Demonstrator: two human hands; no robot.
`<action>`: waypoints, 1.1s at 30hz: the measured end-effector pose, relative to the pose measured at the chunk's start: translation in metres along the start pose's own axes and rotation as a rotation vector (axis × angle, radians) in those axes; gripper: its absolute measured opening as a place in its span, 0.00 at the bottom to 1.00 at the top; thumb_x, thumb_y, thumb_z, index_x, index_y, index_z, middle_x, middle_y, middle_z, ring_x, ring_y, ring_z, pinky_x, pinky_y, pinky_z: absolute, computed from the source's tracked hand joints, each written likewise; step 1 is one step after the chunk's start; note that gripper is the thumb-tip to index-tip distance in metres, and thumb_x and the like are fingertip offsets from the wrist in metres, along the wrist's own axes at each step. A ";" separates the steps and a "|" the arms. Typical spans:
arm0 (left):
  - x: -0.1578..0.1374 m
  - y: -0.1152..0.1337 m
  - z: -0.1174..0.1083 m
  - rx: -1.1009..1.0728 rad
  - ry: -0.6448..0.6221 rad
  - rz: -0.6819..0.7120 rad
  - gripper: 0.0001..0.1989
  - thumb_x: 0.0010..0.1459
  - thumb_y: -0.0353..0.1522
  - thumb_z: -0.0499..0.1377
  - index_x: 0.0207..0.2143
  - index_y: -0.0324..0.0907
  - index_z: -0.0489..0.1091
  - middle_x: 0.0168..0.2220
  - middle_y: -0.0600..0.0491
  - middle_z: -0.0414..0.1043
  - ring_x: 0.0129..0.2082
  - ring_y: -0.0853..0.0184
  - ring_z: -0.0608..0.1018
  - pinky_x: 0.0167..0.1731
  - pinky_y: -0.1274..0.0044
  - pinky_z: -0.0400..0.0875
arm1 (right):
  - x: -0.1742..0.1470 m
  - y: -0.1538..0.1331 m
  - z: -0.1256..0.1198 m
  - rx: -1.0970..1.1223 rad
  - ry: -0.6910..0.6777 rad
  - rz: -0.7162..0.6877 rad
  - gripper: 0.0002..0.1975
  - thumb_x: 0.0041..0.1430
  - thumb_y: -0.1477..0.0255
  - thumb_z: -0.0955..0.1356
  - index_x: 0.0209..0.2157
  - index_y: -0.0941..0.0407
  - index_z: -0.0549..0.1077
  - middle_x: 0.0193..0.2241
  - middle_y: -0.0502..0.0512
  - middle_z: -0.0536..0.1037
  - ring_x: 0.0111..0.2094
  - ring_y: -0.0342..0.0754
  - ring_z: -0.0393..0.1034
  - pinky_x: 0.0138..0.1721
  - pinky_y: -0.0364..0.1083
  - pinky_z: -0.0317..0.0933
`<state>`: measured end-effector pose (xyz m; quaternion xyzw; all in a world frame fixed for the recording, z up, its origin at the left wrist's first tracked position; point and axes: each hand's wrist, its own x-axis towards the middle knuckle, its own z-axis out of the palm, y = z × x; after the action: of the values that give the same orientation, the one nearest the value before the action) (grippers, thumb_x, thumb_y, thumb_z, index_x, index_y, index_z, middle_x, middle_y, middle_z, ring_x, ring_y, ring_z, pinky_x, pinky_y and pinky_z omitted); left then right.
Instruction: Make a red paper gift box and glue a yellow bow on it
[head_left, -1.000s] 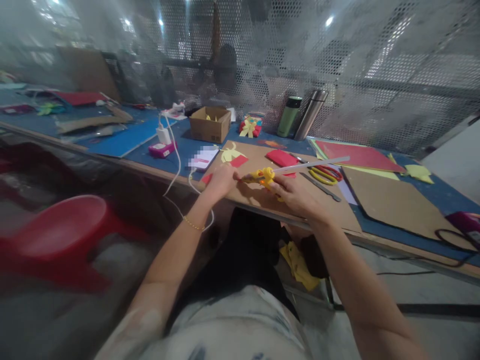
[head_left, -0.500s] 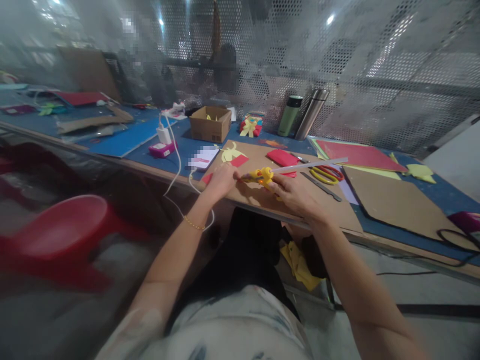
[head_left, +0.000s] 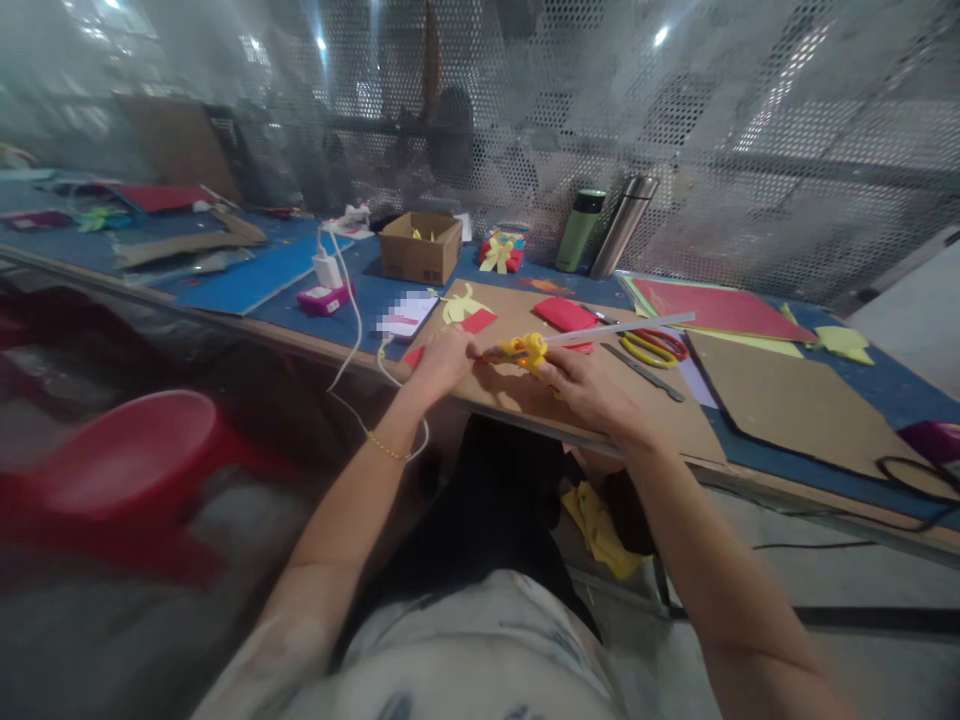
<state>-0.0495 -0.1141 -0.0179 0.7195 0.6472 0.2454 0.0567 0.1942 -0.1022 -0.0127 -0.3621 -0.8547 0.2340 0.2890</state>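
Holding the glue gun (head_left: 531, 352), the right grip (head_left: 589, 388) is wrapping its fingers round the handle in the head view. The gun is lying just above the cardboard (head_left: 667, 430) on the counter (head_left: 904, 385), its front end pointing toward the left grip (head_left: 446, 360); whether they are touching cannot be told. A clear glue stick (head_left: 622, 328) is jutting from its back. The left grip is resting at the cardboard's near edge, fingers bent; what it is pinching, if anything, is staying hidden. Red paper (head_left: 478, 320) is lying just beyond its knuckles, beside yellow cutouts (head_left: 459, 308). Behind the gun, a red bundle (head_left: 564, 316) is lying near the scissors (head_left: 651, 350). A phone (head_left: 407, 315) is lying left of the cardboard, and a box (head_left: 420, 255) is standing farther back.
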 end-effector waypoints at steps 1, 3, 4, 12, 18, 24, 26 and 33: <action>0.000 0.000 0.000 -0.004 0.001 -0.001 0.22 0.56 0.15 0.54 0.41 0.37 0.86 0.43 0.41 0.84 0.46 0.58 0.84 0.52 0.68 0.76 | -0.001 -0.001 -0.001 -0.006 -0.013 0.010 0.17 0.70 0.60 0.63 0.42 0.55 0.80 0.38 0.59 0.84 0.37 0.55 0.74 0.41 0.50 0.66; 0.000 0.000 0.001 0.000 0.003 -0.005 0.22 0.56 0.15 0.54 0.41 0.37 0.86 0.43 0.41 0.84 0.47 0.58 0.83 0.52 0.68 0.76 | -0.003 -0.003 -0.006 -0.028 -0.036 0.034 0.17 0.71 0.60 0.63 0.40 0.55 0.79 0.37 0.59 0.83 0.37 0.55 0.74 0.41 0.50 0.66; -0.001 0.000 0.001 0.006 0.003 -0.010 0.22 0.57 0.15 0.54 0.40 0.37 0.86 0.43 0.41 0.84 0.47 0.58 0.83 0.52 0.68 0.76 | -0.005 -0.005 -0.009 -0.044 -0.042 0.044 0.17 0.71 0.60 0.63 0.40 0.56 0.79 0.37 0.59 0.83 0.37 0.55 0.74 0.40 0.50 0.66; -0.004 0.003 0.000 0.072 -0.008 -0.015 0.21 0.60 0.17 0.53 0.42 0.38 0.84 0.44 0.41 0.81 0.47 0.57 0.81 0.50 0.67 0.74 | -0.014 -0.001 -0.020 -0.070 0.031 0.035 0.18 0.71 0.59 0.63 0.41 0.55 0.79 0.37 0.59 0.83 0.37 0.54 0.74 0.40 0.49 0.65; -0.008 -0.002 0.002 0.192 0.004 0.148 0.18 0.67 0.22 0.52 0.42 0.40 0.83 0.44 0.42 0.78 0.48 0.55 0.78 0.51 0.64 0.72 | -0.033 0.014 -0.040 0.052 0.173 0.072 0.23 0.68 0.49 0.64 0.36 0.53 0.79 0.31 0.56 0.80 0.32 0.51 0.71 0.35 0.48 0.65; -0.007 -0.001 -0.003 0.405 -0.055 0.293 0.16 0.70 0.24 0.51 0.43 0.39 0.80 0.44 0.41 0.77 0.49 0.54 0.75 0.48 0.65 0.70 | -0.067 0.030 -0.078 0.197 0.423 0.225 0.23 0.59 0.47 0.69 0.33 0.53 0.78 0.29 0.57 0.78 0.28 0.48 0.66 0.29 0.47 0.60; -0.006 -0.002 -0.006 0.414 -0.063 0.342 0.16 0.69 0.24 0.51 0.41 0.38 0.79 0.41 0.41 0.76 0.48 0.53 0.75 0.48 0.65 0.70 | -0.082 0.039 -0.095 0.173 0.540 0.268 0.20 0.59 0.50 0.69 0.30 0.53 0.76 0.28 0.56 0.76 0.28 0.47 0.64 0.29 0.47 0.59; 0.003 -0.023 -0.006 0.433 0.013 0.492 0.16 0.66 0.23 0.51 0.35 0.45 0.77 0.36 0.44 0.73 0.41 0.55 0.74 0.44 0.65 0.71 | -0.128 0.084 -0.159 -0.020 0.778 0.423 0.14 0.62 0.59 0.66 0.31 0.54 0.75 0.28 0.55 0.75 0.27 0.46 0.62 0.31 0.48 0.58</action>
<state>-0.0724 -0.1088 -0.0210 0.8481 0.4915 0.1130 -0.1626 0.4130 -0.1154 0.0097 -0.5930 -0.5915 0.1260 0.5315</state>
